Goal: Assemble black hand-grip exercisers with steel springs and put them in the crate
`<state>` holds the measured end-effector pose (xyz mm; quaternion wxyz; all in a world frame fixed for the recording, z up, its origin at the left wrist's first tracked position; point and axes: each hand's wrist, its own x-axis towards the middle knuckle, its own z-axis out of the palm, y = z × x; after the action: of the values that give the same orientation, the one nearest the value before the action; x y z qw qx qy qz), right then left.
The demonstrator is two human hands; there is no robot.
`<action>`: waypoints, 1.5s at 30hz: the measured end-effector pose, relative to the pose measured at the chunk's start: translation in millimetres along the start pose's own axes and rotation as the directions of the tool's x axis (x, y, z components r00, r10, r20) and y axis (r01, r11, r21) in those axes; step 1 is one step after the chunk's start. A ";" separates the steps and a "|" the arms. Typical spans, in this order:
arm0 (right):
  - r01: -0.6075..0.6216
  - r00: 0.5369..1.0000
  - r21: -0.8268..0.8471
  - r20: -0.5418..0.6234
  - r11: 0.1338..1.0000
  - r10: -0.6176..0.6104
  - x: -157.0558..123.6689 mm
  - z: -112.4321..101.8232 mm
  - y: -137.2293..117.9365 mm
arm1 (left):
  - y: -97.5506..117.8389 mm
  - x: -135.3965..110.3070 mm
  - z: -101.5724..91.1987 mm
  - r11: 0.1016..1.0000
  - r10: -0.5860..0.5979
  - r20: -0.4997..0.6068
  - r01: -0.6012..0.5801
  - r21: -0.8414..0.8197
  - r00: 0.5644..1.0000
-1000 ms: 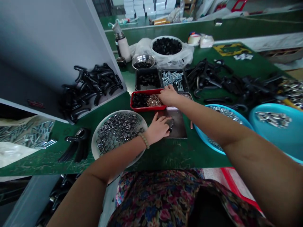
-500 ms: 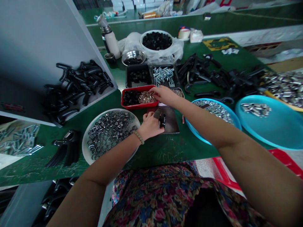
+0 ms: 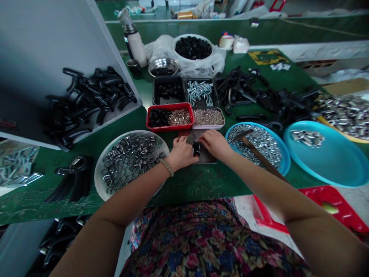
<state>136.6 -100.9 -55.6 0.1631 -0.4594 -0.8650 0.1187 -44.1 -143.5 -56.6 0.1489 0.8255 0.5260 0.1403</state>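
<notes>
Left hand (image 3: 182,152), right hand (image 3: 215,145) flank black part (image 3: 197,148); grip unclear; hammer (image 3: 253,148) nearby

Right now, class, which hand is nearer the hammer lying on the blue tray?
Right. The right hand sits left of the hammer, not touching it; the left hand lies farther left, past the right hand.

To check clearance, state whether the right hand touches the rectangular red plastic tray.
Apart: the head view shows a gap between the right hand and the rectangular red plastic tray.
</notes>
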 end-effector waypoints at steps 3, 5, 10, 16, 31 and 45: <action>0.135 0.991 -0.253 0.041 0.958 -0.129 -2.5 0.1 -10.6 | 0.0 0.0 0.1 1.000 0.007 0.004 -0.007 0.001 1.000; 0.165 0.986 -0.299 0.062 0.940 -0.153 -9.9 -4.5 -12.1 | -0.4 0.5 0.8 1.000 0.004 -0.006 -0.004 0.006 1.000; -0.314 0.949 -0.428 -0.141 0.847 0.280 -61.2 -40.0 27.7 | -1.6 2.3 2.6 1.000 0.022 -0.003 -0.022 0.012 1.000; -0.562 0.788 -0.503 -0.084 0.657 0.610 -100.6 -63.9 59.8 | -1.4 2.1 3.1 1.000 0.023 -0.025 -0.023 0.001 0.999; -0.343 0.925 -0.195 0.100 0.919 0.367 -45.4 -53.0 -37.3 | -4.4 -1.0 5.4 0.999 0.004 -0.030 -0.005 -0.047 1.000; -0.818 0.575 -0.239 -0.366 0.523 0.732 -159.6 -108.3 168.2 | 24.7 20.4 -51.0 -0.037 -0.221 0.357 0.357 -0.933 0.908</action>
<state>389.9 -135.5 -43.6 0.0942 -0.8298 -0.5484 -0.0439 -35.2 -129.8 1.4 0.7274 0.3658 0.4323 0.3875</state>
